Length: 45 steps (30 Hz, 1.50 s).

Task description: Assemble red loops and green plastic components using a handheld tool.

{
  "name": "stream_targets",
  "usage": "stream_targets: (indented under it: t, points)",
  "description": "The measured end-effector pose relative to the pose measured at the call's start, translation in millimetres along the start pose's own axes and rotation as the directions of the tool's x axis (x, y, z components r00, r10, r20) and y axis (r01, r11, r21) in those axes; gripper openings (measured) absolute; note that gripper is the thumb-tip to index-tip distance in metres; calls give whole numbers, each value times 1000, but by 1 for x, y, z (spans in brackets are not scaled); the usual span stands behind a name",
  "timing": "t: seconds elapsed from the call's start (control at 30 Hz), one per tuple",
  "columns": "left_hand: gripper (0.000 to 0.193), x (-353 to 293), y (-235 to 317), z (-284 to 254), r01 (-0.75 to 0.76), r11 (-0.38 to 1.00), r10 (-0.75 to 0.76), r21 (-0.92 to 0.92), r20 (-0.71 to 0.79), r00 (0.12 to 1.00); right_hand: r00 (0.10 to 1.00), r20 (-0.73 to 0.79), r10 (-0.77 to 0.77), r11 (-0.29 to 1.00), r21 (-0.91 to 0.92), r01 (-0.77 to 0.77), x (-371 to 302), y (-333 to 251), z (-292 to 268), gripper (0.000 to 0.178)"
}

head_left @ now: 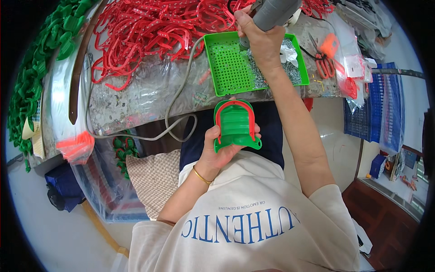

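My left hand point(212, 152) holds a curved green plastic shell point(234, 121) close to my body, fingers wrapped round its sides. A red U-shaped strip point(234, 103) lies along the shell's inner edge. Above the table, my right hand point(265, 47) grips a grey power screwdriver point(274, 12). The tool's nose points down into a shallow green tray point(222, 68); its tip is partly behind my hand. Small metal screws point(293, 72) fill the tray's right part, and a pegboard-like grid of holes covers the left.
Red strips point(145, 34) are heaped at the back. Green shells point(36, 77) pile up at the far left. A grey cable point(181, 81) loops over the table's front edge. Orange-handled scissors point(325, 68) lie right of the tray. A woven cloth point(154, 181) sits beside my legs.
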<state>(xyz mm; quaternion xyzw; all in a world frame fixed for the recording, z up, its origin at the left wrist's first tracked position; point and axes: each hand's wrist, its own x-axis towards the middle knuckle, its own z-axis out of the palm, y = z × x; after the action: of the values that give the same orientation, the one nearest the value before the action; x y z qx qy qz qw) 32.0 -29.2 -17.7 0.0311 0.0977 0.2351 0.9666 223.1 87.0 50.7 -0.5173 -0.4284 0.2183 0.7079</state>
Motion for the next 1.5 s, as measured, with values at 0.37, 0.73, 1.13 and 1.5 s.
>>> stream_targets:
  t: [0.37,0.73,1.13,1.5]
  points:
    - [88,0,2,-1,-9,999,8,-30,-29,1000,1000,-9,-8,1000,28,9,-1,9,-2,12]
    - [75,-2,1,-10,-12,999,15,-44,67,998,983,110,145,877,447,-180,-18,-70,0,12]
    - [78,-12,-5,0,-61,997,61,45,2,998,986,133,102,970,207,-129,-80,-94,13,16]
    - [77,-16,-6,2,-54,998,53,29,17,998,986,122,110,972,196,-133,-86,-89,13,19]
